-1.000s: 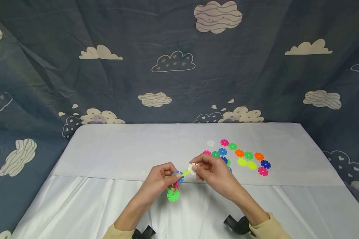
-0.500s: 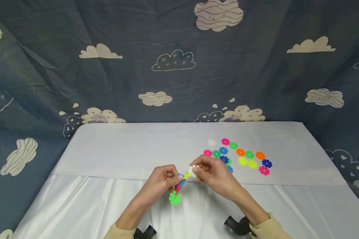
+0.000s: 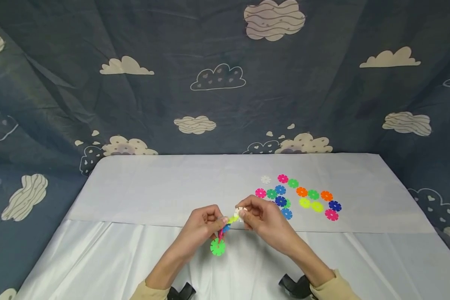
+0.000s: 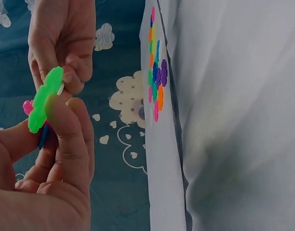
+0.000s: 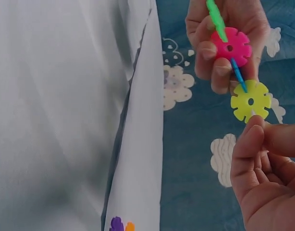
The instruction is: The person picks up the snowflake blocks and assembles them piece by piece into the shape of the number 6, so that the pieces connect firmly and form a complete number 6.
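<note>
Over the table's front part, both hands hold a short chain of notched plastic snowflake discs. The left hand (image 3: 203, 227) pinches it near the blue disc (image 5: 238, 75). A pink disc (image 5: 239, 48) joins the blue one, and a green disc (image 3: 218, 247) hangs at the lower end. The yellow disc (image 5: 251, 101) slots onto the blue disc's other side. With thumb and forefinger, the right hand (image 3: 266, 218) pinches a white disc (image 3: 241, 213) at the yellow disc's edge. In the right wrist view the fingertips hide most of that white disc.
Several loose discs in many colours lie flat on the white table (image 3: 153, 187), behind and right of the hands, among them an orange disc (image 3: 326, 196) and a lone white disc (image 3: 265, 180). A dark cloud-patterned cloth (image 3: 217, 104) hangs behind the table.
The right hand has shifted slightly left with the white disc, closer to the left hand. The blue disc has turned and shows less of its face. The left hand keeps its hold.
</note>
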`<state>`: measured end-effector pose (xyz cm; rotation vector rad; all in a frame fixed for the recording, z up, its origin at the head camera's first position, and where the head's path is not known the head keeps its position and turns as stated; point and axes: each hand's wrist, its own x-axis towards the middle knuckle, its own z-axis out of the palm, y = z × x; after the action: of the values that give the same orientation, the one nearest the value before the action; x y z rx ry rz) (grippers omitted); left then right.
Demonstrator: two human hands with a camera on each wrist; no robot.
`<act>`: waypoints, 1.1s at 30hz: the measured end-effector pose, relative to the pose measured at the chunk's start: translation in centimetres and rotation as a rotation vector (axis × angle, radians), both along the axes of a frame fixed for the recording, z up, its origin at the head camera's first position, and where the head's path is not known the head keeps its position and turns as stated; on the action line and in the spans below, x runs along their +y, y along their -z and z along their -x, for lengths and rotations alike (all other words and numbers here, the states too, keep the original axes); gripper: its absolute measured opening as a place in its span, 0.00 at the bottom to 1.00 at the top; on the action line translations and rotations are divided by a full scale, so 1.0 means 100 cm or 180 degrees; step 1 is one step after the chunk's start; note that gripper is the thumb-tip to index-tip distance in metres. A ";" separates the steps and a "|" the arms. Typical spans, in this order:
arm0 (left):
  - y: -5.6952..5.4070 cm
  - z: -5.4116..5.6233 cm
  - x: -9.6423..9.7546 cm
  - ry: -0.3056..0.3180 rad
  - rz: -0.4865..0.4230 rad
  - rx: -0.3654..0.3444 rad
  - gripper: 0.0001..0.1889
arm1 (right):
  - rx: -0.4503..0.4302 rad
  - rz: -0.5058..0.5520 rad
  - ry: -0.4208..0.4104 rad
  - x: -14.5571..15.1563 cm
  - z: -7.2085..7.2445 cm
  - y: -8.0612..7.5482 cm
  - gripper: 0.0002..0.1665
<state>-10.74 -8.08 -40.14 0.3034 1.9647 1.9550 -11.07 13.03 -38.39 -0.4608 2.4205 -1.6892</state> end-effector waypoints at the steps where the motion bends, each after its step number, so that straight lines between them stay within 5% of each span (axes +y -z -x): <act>1: 0.000 0.000 0.001 -0.0025 -0.0006 0.0004 0.14 | 0.0021 -0.0007 0.0022 0.000 0.001 0.001 0.06; 14: 0.002 -0.004 0.013 0.0118 -0.0212 -0.0227 0.12 | 0.0232 -0.0085 -0.0124 -0.004 0.001 0.001 0.17; 20: 0.003 -0.003 0.012 0.0063 -0.0132 -0.0180 0.11 | 0.0044 0.0027 -0.0108 -0.002 -0.005 0.000 0.22; 33: -0.001 0.002 0.006 -0.0424 -0.0142 -0.0265 0.11 | -0.0053 -0.0291 0.0362 0.025 -0.014 0.017 0.20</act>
<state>-10.96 -7.53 -40.01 0.1027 1.9355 2.0608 -9.71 15.51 -40.09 -0.3007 2.5433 -1.6090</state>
